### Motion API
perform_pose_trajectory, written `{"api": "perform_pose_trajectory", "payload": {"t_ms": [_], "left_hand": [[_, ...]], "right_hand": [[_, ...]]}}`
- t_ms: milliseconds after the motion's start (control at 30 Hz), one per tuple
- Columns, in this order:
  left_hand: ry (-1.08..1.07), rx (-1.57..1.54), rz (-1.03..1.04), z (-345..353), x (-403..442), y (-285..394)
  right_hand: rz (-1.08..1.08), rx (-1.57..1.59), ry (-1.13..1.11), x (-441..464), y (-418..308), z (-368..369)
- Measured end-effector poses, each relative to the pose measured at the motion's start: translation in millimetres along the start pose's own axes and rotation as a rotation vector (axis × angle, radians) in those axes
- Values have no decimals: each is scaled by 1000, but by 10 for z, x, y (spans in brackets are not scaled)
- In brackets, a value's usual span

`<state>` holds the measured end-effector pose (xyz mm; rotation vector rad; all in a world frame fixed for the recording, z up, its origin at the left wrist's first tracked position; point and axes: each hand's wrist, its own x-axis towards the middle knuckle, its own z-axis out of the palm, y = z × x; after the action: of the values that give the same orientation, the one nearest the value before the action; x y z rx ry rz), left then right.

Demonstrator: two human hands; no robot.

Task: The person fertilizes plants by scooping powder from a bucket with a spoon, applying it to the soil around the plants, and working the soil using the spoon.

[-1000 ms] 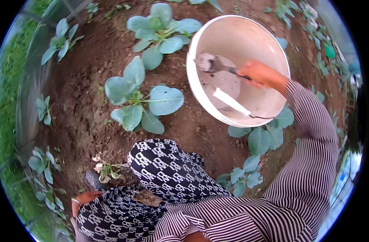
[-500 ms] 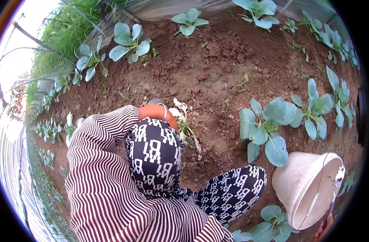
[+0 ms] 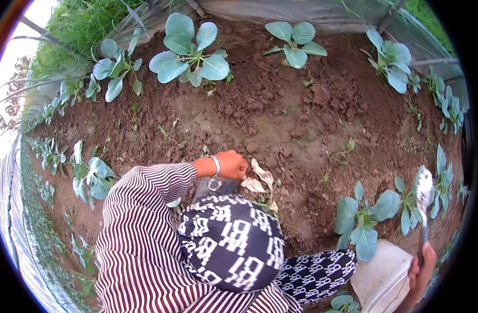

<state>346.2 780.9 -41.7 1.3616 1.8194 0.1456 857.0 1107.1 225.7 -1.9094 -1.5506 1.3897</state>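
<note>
My left hand (image 3: 232,165), with a silver bracelet at the wrist, is curled into a fist above my dark shoe (image 3: 226,187). Nothing shows in its fingers. Just right of the fist lie dry, pale leaves (image 3: 262,175) of a withered plant on the soil. At the far right, my right hand (image 3: 426,263) grips the dark handle of a spoon (image 3: 425,195), held upright with white granular stuff in its bowl. The hand is over the rim of a whitish bucket (image 3: 377,271), which stands tilted beside my right knee (image 3: 320,271).
Leafy cabbage-like plants grow around me, including one beside the bucket (image 3: 361,221), one at the back left (image 3: 189,55) and one at the back (image 3: 296,44). Plastic sheeting (image 3: 301,13) on sticks borders the bed at the back. Loose brown soil (image 3: 281,109) lies in front.
My right hand has raised the spoon up from the bucket's mouth. My left fist has come into fuller view beyond the knee. The view has shifted, with the bucket lower in it.
</note>
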Motion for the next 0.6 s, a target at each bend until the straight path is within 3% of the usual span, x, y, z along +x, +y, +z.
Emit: {"api": "perform_pose_trajectory", "payload": {"t_ms": [33, 100, 167, 233, 267, 300, 333, 367, 433, 500, 600], "left_hand": [[38, -63, 16, -74, -38, -100], [299, -113, 85, -335, 49, -414], [535, -175, 48, -638, 288, -782], [901, -161, 91, -881, 665, -1283], [766, -214, -55, -1163, 686, -1306], [832, -101, -20, -1189, 955, -1683], [685, 47, -108, -1390, 1052, -1796], [668, 131, -154, -1453, 1141, -1931], [1102, 503, 70, -1545, 1240, -2173], [1105, 313, 8, -1784, 954, -2017], [1038, -29, 38, -1973, 712, -2121]], "right_hand": [[-13, 0, -54, 1, -194, 458], [10, -11, -404, 161, -491, 1205], [83, 2, -482, 278, -677, 1970], [117, -1, -603, 332, -888, 2739], [112, 20, -660, 356, -961, 3043], [110, 44, -726, 414, -1023, 3372], [108, 46, -728, 440, -1106, 3696], [112, 45, -730, 461, -1186, 4025], [14, -9, -718, 499, -1296, 4608], [-48, -62, -685, 577, -1339, 5133], [-424, -322, -574, 731, -1340, 5814]]}}
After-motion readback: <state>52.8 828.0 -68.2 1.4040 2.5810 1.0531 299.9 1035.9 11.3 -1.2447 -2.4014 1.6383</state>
